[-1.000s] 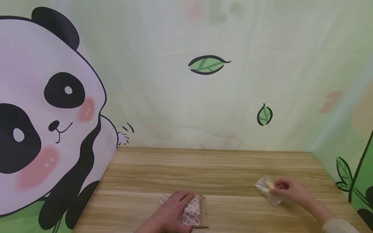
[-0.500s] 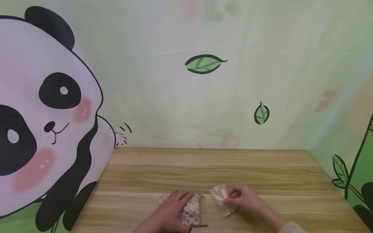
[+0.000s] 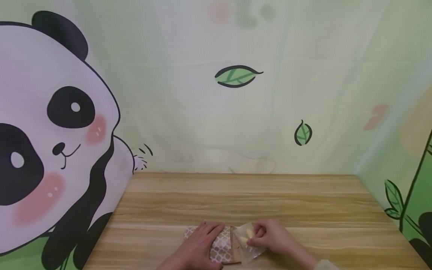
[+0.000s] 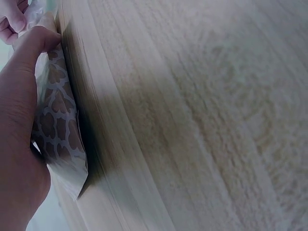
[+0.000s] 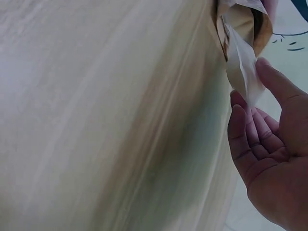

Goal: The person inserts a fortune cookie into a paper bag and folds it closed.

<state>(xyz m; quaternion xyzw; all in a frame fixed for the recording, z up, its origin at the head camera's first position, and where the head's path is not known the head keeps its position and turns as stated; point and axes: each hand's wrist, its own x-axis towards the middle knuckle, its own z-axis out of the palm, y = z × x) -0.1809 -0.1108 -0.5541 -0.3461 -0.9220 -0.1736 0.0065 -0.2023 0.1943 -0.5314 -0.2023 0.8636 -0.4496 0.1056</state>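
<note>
A brown paper bag with a white lattice print [image 3: 223,248] lies on its side at the table's near middle, its mouth facing right. My left hand [image 3: 199,247] holds it from above, thumb on the near side and fingers on the far side. Between right thumb and fingertips, my right hand [image 3: 275,237] pinches a small clear plastic packet [image 3: 242,233] with pale yellow contents. In the right wrist view the bag's mouth [image 5: 265,30] gapes, and the packet's far end [image 5: 237,50] reaches into it. The left wrist view shows the bag's printed side [image 4: 60,126] under my left thumb.
The wood-grain table [image 3: 189,195] runs back to a pale green backdrop [image 3: 175,112]. A large printed panda [image 3: 111,108] covers the backdrop's left side, and printed leaves [image 3: 235,76] show farther right.
My right hand has carried the packet leftward across the table, from well right of the bag to its mouth. My left hand and the bag have stayed in place.
</note>
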